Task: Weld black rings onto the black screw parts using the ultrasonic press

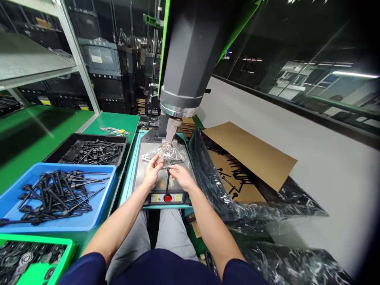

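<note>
Both hands are close together over the metal base plate (139, 168) of a press-like machine. My right hand (181, 177) pinches a thin black rod with a knobbed end (168, 180), which points down toward a red button (168, 198) on the front panel. My left hand (152, 172) is beside it, fingers curled and fingertips near the rod's upper end; what they hold is too small to make out. Just beyond the fingers, clear plastic film (181, 154) covers a fixture. The machine's pale metal tip (171, 130) comes down above the film.
On the left are a blue tray (111, 174) and a black tray (126, 144) of black rods, and a green tray (69, 253) of small black parts. Pliers (114, 130) lie behind. A plastic-lined box (204, 186) with cardboard (252, 152) and rods stands right. The machine head (187, 59) hangs overhead.
</note>
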Demonstrator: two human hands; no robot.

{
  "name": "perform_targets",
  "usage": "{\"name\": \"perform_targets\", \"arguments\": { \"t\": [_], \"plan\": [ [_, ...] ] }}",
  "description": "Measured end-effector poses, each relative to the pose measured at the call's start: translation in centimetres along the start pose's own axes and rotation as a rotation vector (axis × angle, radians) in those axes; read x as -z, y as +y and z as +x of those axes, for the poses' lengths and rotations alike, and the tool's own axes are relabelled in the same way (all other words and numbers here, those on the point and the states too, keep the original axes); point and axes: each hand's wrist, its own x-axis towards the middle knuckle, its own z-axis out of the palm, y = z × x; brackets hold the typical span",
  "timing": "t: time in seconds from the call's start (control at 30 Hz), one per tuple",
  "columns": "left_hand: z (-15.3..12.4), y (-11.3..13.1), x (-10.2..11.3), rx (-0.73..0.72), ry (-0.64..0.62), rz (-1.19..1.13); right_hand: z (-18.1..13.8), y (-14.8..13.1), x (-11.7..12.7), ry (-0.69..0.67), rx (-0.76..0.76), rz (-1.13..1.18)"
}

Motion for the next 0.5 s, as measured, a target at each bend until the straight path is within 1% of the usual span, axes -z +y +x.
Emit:
{"name": "perform_targets", "arguments": {
  "t": [0.07, 0.13, 0.17, 0.27, 0.3, 0.33, 0.37, 0.43, 0.5],
  "plan": [
    [-1.1, -0.2, 0.9, 0.023, 0.016, 0.044, -1.6, -0.1, -0.4, -0.037, 0.028, 0.060],
    [-2.6, -0.5, 2.0, 0.052, -0.010, 0.097, -2.4, -0.5, -0.7, -0.027, 0.102, 0.094],
    [-3.5, -0.6, 2.6, 0.069, -0.053, 0.133, -2.6, -0.7, -0.9, -0.017, 0.145, 0.096],
    [-6.1, -1.2, 4.4, 0.094, -0.265, 0.286, -2.9, -1.3, -1.7, -0.013, 0.250, 0.069],
    [-6.8, -1.4, 4.8, 0.085, -0.315, 0.343, -3.0, -1.5, -2.1, -0.020, 0.272, 0.065],
    [-7.5, -1.6, 5.2, 0.066, -0.332, 0.396, -3.0, -1.7, -2.6, -0.033, 0.287, 0.065],
    [-8.0, -1.8, 5.5, 0.043, -0.317, 0.439, -3.0, -1.8, -3.1, -0.051, 0.292, 0.068],
    [-9.0, -2.0, 5.8, 0.015, -0.224, 0.453, -2.9, -2.2, -4.1, -0.082, 0.296, 0.079],
    [-9.7, -1.8, 5.9, 0.019, -0.098, 0.353, -2.9, -2.4, -5.0, -0.092, 0.301, 0.079]
  ]
}}
